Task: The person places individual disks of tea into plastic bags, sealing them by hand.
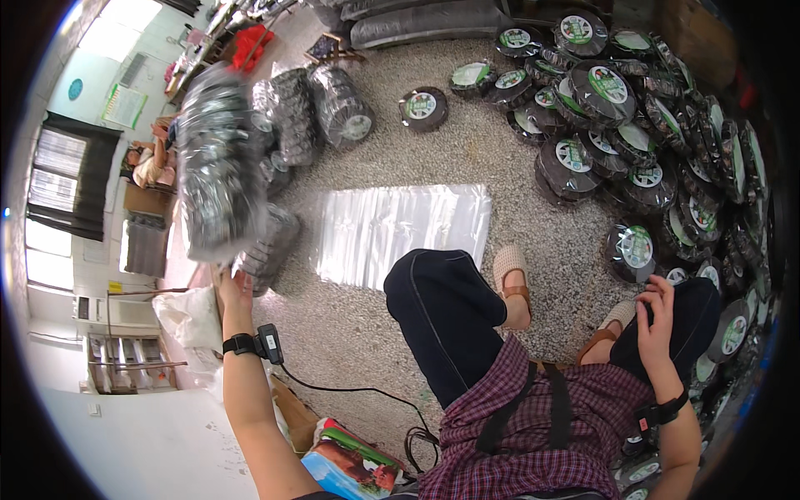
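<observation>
My left hand [235,289] is stretched out to the left, at the lower end of a long clear plastic bag [219,169] packed with stacked dark round discs. The bag is blurred, and the hand seems to grip its end; the fingertips are partly hidden. My right hand [655,322] is over my right knee, fingers loosely bent and apart, with nothing in it. Close to it lies a film-wrapped dark disc [631,251] with a round green and white label. Flat clear plastic bags [400,228] lie on the floor before my left knee.
A large heap of wrapped discs [603,94] covers the right side. One disc [424,109] lies alone on the speckled floor [462,150]. More filled bags [340,106] lie at the left. A black cable [350,389] runs from my left wrist. Another person [153,164] is at far left.
</observation>
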Demonstrator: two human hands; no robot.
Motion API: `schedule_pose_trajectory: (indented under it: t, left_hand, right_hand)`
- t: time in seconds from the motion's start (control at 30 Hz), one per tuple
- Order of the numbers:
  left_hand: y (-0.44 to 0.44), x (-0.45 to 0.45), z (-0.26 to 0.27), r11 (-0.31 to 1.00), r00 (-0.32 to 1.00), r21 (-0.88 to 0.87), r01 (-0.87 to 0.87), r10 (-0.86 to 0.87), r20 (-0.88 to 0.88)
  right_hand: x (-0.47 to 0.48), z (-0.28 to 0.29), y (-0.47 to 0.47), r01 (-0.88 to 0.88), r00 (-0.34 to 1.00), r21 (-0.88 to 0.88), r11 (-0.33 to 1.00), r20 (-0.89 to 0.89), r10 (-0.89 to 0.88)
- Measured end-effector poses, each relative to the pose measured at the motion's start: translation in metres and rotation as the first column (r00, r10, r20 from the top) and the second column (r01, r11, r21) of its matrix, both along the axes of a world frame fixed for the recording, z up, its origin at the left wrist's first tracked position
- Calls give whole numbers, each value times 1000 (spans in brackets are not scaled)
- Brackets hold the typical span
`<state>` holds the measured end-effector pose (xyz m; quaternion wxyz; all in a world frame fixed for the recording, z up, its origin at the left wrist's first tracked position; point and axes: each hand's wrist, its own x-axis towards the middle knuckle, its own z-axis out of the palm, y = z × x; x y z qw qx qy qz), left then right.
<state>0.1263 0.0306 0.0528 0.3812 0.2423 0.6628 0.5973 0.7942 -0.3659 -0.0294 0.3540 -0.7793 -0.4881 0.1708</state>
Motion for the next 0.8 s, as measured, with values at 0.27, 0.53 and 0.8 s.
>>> schedule_pose_trajectory:
  t: [0.27, 0.53, 0.8]
  left_hand:
    - [-19, 210, -304, 657, 609, -487, 576, -742, -280]
    - [-84, 390, -444, 725, 465, -647, 236, -669, -580]
    - [-59, 324, -420, 766, 911, -562, 313, -410, -51]
  right_hand:
    - [-24, -2, 14, -154, 988, -279, 948, -17, 155]
    - [-29, -7, 10, -140, 981, -615, 776, -191, 26]
    - [-19, -9, 19, -123, 969, -522, 844, -246, -11]
